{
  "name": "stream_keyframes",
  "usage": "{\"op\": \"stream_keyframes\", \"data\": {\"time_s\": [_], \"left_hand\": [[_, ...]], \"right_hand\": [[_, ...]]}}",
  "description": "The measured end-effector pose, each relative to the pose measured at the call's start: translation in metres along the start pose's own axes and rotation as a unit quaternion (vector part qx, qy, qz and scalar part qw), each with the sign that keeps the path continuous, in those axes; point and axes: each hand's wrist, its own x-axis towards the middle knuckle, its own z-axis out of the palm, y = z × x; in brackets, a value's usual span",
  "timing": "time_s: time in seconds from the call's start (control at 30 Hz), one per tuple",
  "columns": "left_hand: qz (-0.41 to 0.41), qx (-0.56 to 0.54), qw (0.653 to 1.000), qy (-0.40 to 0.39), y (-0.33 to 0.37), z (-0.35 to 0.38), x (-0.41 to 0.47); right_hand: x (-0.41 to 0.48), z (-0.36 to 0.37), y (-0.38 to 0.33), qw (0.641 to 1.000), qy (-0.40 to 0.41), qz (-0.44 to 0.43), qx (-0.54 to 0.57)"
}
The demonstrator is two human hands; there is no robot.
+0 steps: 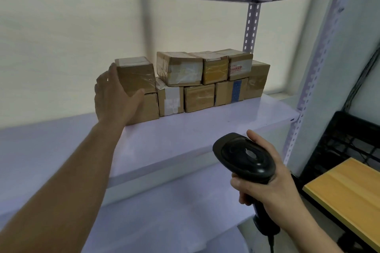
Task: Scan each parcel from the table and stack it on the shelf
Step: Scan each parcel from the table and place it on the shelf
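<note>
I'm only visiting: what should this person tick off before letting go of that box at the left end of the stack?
1. The brown taped cardboard parcel sits level on the box below: ok.
2. The left hand has a grip on that parcel's left end, thumb in front: ok.
3. The parcel is clear of the neighbouring top-row box: ok, a narrow gap shows.
4. The black handheld scanner is secure in the right hand: ok.
5. The parcel has been scanned: cannot tell.
6. More parcels wait on the yellow wooden table: cannot tell, only a corner shows.
</note>
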Motion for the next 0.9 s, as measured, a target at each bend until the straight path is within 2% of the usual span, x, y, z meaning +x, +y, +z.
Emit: {"op": "stream_keyframes", "data": {"time_s": [0.1, 0.23, 0.57, 0.9], "left_hand": [[0.052, -0.007, 0.998, 0.035, 0.013, 0.0, -0.035], [0.094, -0.034, 0.995, 0.01, 0.043, 0.01, -0.103], [0.092, -0.095, 0.977, -0.168, 0.142, 0.08, -0.292], [0.127, -0.113, 0.939, -0.3, 0.253, 0.138, -0.448]], "right_hand": [[-0.015, -0.015, -0.003, 1.0, -0.007, -0.011, 0.006], [-0.039, -0.047, -0.005, 1.0, -0.003, -0.024, 0.005], [-0.129, -0.159, 0.003, 0.999, 0.044, -0.018, 0.001], [-0.235, -0.292, 0.006, 0.993, 0.113, 0.001, -0.033]]}}
